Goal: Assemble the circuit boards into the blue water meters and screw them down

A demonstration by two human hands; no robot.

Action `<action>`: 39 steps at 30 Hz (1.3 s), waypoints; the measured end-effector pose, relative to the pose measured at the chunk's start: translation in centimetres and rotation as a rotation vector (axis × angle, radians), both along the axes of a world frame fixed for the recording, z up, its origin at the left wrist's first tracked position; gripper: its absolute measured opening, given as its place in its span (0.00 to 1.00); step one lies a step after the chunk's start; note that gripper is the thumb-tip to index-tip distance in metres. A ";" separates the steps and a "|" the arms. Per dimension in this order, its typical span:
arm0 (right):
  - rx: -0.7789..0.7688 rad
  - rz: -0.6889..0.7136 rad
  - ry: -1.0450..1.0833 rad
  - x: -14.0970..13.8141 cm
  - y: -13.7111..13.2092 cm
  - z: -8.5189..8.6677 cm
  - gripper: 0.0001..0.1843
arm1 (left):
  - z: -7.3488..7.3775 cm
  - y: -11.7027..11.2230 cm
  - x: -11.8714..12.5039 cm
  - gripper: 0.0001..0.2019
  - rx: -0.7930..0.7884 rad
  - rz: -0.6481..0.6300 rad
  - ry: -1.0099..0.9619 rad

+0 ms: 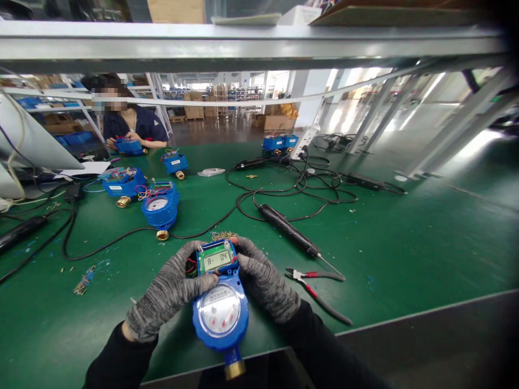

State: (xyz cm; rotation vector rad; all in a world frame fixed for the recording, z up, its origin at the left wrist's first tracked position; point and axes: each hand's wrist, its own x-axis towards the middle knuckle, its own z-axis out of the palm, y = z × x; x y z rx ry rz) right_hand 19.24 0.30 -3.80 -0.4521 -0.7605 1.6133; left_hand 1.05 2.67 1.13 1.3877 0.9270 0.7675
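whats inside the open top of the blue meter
The blue meter shows a green circuit board with a display and red wires at its left. Anything beneath the board is hidden.

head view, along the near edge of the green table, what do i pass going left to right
scattered small brass parts → left hand in grey knit glove → blue round water meter → right hand → red-handled metal pliers

water meter (221,310) – 5 plain to see, plus a far blue cluster (279,142), one or two, can't tell
electric screwdriver (288,231) – 3, the one at the left edge dim
pliers (310,289) – 1 pair
power strip (308,138) – 1
co-worker (133,127) – 1
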 end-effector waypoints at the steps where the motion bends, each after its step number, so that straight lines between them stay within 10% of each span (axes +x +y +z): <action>1: 0.009 -0.002 0.008 0.0 0.1 -0.1 0.19 | 0.0 0.0 0.0 0.27 -0.006 -0.003 0.000; 39: 0.086 0.022 -0.262 2.0 0.0 1.6 0.19 | 0.4 0.0 0.4 0.27 0.018 -0.019 -0.013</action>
